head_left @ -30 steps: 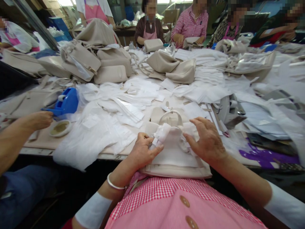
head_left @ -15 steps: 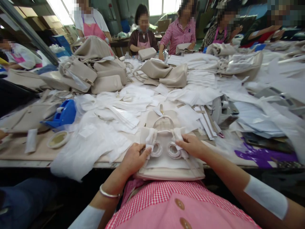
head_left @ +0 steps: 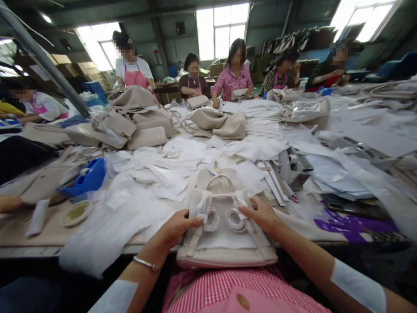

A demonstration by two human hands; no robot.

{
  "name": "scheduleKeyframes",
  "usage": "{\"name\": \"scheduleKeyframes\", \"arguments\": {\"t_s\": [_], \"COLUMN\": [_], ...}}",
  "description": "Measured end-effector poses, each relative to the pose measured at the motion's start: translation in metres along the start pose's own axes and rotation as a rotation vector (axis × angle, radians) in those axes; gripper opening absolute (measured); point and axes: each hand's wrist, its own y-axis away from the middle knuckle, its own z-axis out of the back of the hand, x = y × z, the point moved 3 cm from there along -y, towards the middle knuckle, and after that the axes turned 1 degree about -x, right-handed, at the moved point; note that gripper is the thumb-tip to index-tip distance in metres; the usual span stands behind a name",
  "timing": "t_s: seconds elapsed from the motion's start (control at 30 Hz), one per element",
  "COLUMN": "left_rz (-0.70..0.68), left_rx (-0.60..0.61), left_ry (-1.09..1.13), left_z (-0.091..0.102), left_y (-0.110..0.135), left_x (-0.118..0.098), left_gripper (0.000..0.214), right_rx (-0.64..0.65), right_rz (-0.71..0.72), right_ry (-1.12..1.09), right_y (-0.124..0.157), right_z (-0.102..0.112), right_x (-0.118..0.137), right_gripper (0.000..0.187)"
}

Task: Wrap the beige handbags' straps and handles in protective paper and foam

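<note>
Fingers [head_left: 194, 222] flank round coils [head_left: 215, 223] on smooth bag [head_left: 228, 259].

A pale beige bag [head_left: 228, 260] lies between the two hands, its base nearest the wearer and its looped handle [head_left: 221, 176] beyond the fingertips. A white sheet [head_left: 224, 239] covers its upper face. Two white coils, the left coil [head_left: 212, 219] and right coil [head_left: 236, 220], sit side by side, each just inside one hand.
</note>
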Motion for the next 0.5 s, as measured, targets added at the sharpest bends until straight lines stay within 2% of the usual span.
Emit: {"name": "scheduleKeyframes", "arguments": {"t_s": [0.1, 0.23, 0.3, 0.37, 0.5], "left_rz": [-0.025, -0.044, -0.052, -0.038, -0.034], "left_rx": [0.089, 0.065, 0.014, -0.088, -0.353], "left_ry": [0.212, 0.166, 0.077, -0.055, -0.554], "left_z": [-0.004, 0.004, 0.014, 0.028, 0.050], "left_y": [0.004, 0.018, 0.031, 0.046, 0.065], "left_x": [-0.010, -0.043, -0.072, -0.108, -0.188], "left_gripper": [0.061, 0.055, 0.056, 0.060, 0.056], "right_rx": [0.000, 0.034, 0.069, 0.122, 0.254], "right_rz": [-0.008, 0.016, 0.052, 0.110, 0.199], "right_ry": [-0.143, -0.428, -0.589, -0.682, -0.695], "right_y": [0.004, 0.011, 0.010, 0.003, -0.016], "right_z": [0.002, -0.002, -0.009, -0.021, -0.053], "right_x": [0.001, 0.020, 0.038, 0.056, 0.083], "right_gripper": [0.083, 0.084, 0.082, 0.076, 0.057]}}
